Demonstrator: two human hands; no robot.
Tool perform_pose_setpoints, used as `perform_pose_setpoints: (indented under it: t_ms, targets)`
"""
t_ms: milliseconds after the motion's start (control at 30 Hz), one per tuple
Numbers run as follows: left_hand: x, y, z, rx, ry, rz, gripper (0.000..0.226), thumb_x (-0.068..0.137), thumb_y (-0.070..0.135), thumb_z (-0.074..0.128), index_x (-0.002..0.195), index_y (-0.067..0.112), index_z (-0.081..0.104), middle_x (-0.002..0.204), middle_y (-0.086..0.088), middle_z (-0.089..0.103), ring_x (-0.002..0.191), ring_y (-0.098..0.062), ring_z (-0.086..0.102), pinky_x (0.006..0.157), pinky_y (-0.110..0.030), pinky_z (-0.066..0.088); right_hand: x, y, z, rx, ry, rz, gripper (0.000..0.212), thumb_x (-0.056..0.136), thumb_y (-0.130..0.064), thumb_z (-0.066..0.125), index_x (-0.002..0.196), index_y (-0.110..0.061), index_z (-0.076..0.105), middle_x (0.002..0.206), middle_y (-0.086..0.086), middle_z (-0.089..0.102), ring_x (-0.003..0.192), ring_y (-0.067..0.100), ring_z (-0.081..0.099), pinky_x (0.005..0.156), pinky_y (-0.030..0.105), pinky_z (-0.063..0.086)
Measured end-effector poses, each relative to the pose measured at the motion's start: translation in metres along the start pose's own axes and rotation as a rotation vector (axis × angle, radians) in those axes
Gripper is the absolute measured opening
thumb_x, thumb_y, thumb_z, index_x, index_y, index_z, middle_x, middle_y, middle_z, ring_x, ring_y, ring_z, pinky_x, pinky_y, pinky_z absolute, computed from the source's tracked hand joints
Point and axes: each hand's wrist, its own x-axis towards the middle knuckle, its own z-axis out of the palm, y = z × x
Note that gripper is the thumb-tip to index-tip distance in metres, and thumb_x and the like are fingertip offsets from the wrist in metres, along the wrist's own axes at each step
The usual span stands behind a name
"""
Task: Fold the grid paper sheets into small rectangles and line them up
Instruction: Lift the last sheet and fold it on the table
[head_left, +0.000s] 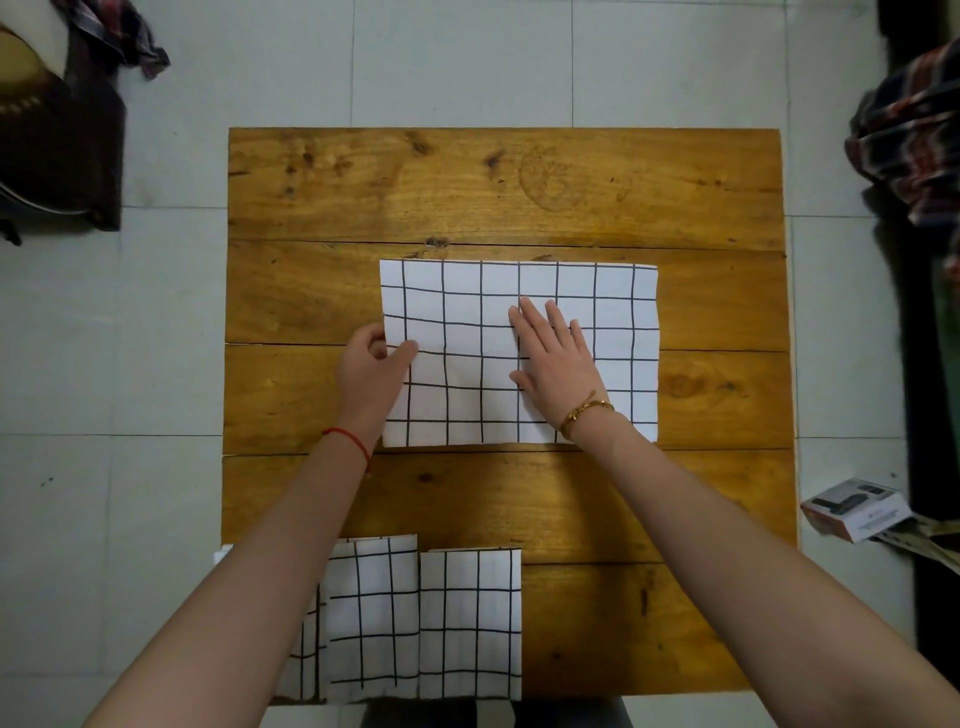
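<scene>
Grid paper is spread over two places on the wooden table (675, 182), and there is only the head view to read it from.

From that view I count three folded rectangles along the near edge. The right folded rectangle (470, 623) and the middle folded rectangle (371, 618) sit side by side with their edges touching or very nearly so. The left folded rectangle (309, 654) is mostly hidden under my left forearm, so I cannot tell how well it lines up. I judge those three finished and placed in their row. The open sheet (519, 353) lies flat in the middle of the table, well apart from the row, and shows no fold yet. So it has all of its folds ahead of it, then a place in the line, probably at the free right end. Whether more sheets wait outside the view, I cannot tell.

My left hand (371, 371) is at the sheet's left edge, thumb on top of the paper and fingers curled at or under the edge, pinching it. I read that as the start of lifting this side over. My right hand (553, 358) lies flat on the sheet's middle, fingers straight and slightly spread, pressing the paper down and holding nothing.
</scene>
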Motion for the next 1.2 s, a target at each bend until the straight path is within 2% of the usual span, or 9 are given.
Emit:
perform_pose_setpoints:
  t_ms: [100,133,200,300,500,700,800,1033,1200]
  targets:
    - [-0.006,0.006,-0.012,-0.040,-0.127,0.122,0.033,0.089,0.015,0.066,0.118,0.002,0.057,0.062,0.007,0.046,0.051,0.003,0.026,0.047,-0.021,0.035,0.000,-0.007,0.002,-0.008,0.001,-0.028,0.081,0.095,-0.039,0.050,0.153,-0.017,-0.001,0.161,0.000,-0.004,0.147,0.028,-0.004,0.120,0.047,0.007]
    - [-0.011,0.010,-0.014,-0.048,-0.169,0.159,0.040,0.090,0.013,0.065,0.126,0.000,0.053,0.082,0.018,0.020,0.058,0.005,0.019,0.047,-0.026,0.039,0.001,-0.010,0.003,-0.012,-0.001,-0.036,0.081,0.094,-0.041,0.050,0.153,-0.017,-0.001,0.161,0.001,-0.004,0.147,0.029,-0.004,0.120,0.046,0.007]
    - [-0.019,0.016,-0.018,-0.042,-0.226,0.210,0.053,0.091,0.009,0.064,0.139,0.005,0.043,0.117,-0.002,0.051,0.097,0.012,0.043,0.058,-0.027,0.046,0.002,-0.019,0.005,-0.025,0.016,-0.048,0.082,0.094,-0.042,0.051,0.153,-0.017,-0.001,0.161,0.002,-0.003,0.147,0.030,-0.002,0.120,0.046,0.007]
    - [-0.030,0.024,-0.019,0.039,-0.298,0.308,0.062,0.090,0.013,0.065,0.145,0.015,0.036,0.097,0.012,0.061,0.074,0.015,0.059,0.064,-0.008,0.048,0.004,-0.032,0.008,-0.029,0.063,-0.063,0.084,0.092,-0.046,0.053,0.153,-0.016,0.004,0.161,0.003,0.003,0.147,0.031,0.004,0.119,0.044,0.009]
    - [-0.036,0.035,0.004,0.088,-0.396,0.456,0.065,0.089,0.012,0.067,0.145,0.026,0.036,0.073,0.000,0.054,0.060,-0.002,0.044,0.057,-0.015,0.042,0.014,-0.034,0.012,-0.029,0.111,-0.093,0.077,0.091,-0.049,0.049,0.150,-0.014,0.015,0.158,0.007,0.015,0.143,0.029,0.018,0.116,0.043,0.024]
    - [-0.051,0.039,0.055,0.162,-0.384,0.512,0.066,0.089,0.014,0.066,0.147,0.018,0.035,0.076,0.011,0.050,0.059,-0.002,0.047,0.060,-0.019,0.047,-0.019,0.000,-0.030,0.821,0.353,0.236,0.027,0.099,-0.026,0.044,0.117,-0.016,0.061,0.108,0.001,0.065,0.096,0.013,0.061,0.087,0.033,0.053]
    - [-0.057,0.038,0.079,0.171,-0.395,0.522,0.072,0.089,0.018,0.066,0.150,0.016,0.030,0.079,0.007,0.057,0.063,-0.004,0.055,0.064,-0.020,0.051,-0.035,0.012,-0.043,1.196,0.365,0.453,0.039,0.102,-0.036,0.037,0.083,-0.020,0.067,0.076,-0.001,0.069,0.069,0.010,0.064,0.068,0.031,0.053]
    - [-0.062,0.026,0.107,0.172,-0.523,0.416,0.088,0.084,0.023,0.073,0.154,0.023,0.019,0.123,0.001,0.054,0.082,-0.010,0.066,0.073,-0.036,0.059,-0.039,0.044,-0.035,0.981,0.320,0.584,0.036,0.089,-0.036,0.061,0.082,-0.001,0.065,0.066,0.002,0.057,0.065,0.016,0.053,0.051,0.012,0.039]
    - [-0.054,0.018,0.089,0.465,-0.202,0.676,0.055,0.092,0.016,0.057,0.144,0.017,0.042,0.138,0.000,0.046,0.098,-0.008,0.057,0.083,-0.020,0.049,-0.031,0.055,-0.029,0.848,0.303,0.701,0.010,0.088,-0.024,0.061,0.088,-0.014,0.064,0.071,-0.002,0.056,0.072,0.014,0.052,0.065,0.021,0.038]
